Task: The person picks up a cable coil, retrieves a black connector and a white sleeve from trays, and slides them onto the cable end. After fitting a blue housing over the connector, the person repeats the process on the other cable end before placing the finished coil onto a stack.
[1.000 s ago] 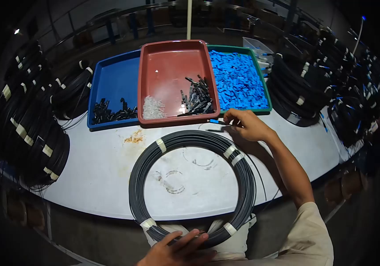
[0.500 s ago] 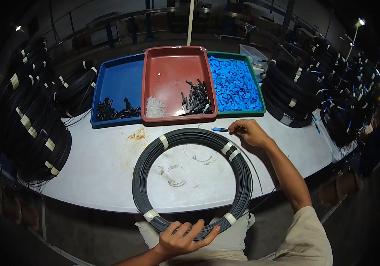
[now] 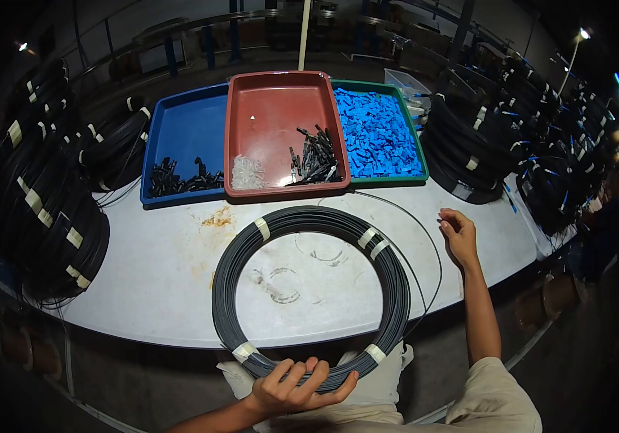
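A coil of black cable [image 3: 226,289], bound with pale tape, lies over the table's front edge and reaches toward my lap. My left hand [image 3: 299,386] is closed round its near side. Off to the coil's right, my right hand [image 3: 459,237] is over the table with thumb and fingers slightly apart and nothing visible between them. A loose cable [image 3: 437,254] arcs from the coil's right side up toward the red tray; its far end is not clear near the tray's front edge.
Behind the coil stand a blue tray [image 3: 187,133] with black parts, a red tray [image 3: 281,97] with clear and black pieces, and a green tray [image 3: 418,162] full of blue pieces. Stacked cable coils flank the table, left [image 3: 42,195] and right [image 3: 468,151].
My right hand has released the blue-tipped cable end and moved right. The loose cable now bows out in a wider arc. My left hand still holds the coil.
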The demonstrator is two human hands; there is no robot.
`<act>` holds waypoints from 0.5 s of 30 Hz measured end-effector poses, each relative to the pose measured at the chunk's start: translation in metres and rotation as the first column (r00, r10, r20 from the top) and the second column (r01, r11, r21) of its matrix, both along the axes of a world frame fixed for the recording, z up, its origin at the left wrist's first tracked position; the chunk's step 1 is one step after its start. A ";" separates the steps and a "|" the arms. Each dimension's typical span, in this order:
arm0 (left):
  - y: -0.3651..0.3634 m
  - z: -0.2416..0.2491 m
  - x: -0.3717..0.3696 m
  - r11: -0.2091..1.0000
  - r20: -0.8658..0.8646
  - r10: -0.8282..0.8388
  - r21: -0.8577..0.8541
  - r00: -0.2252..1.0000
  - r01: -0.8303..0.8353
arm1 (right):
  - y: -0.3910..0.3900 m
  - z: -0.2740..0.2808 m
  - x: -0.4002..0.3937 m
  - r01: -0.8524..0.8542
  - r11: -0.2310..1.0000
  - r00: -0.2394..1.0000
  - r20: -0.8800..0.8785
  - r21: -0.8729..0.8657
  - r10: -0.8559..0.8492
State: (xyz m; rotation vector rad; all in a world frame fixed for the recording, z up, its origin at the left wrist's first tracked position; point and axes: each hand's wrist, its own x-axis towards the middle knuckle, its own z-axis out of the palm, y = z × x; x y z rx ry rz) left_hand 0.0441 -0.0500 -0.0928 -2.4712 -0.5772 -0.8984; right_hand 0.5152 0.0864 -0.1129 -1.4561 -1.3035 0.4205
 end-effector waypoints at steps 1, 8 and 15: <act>0.002 0.000 0.000 1.000 -0.029 -0.014 0.019 0.999 0.015 | 0.001 0.000 0.005 0.003 1.000 1.000 0.007 0.003 -0.003; -0.014 0.019 0.018 0.991 0.032 -0.090 -0.095 0.995 0.093 | 0.002 0.013 -0.009 0.042 0.999 0.984 -0.173 -0.009 -0.043; -0.031 0.114 0.016 0.994 0.178 -0.051 -0.090 0.983 0.068 | -0.001 0.009 0.004 0.073 0.996 0.898 -0.438 0.048 -0.045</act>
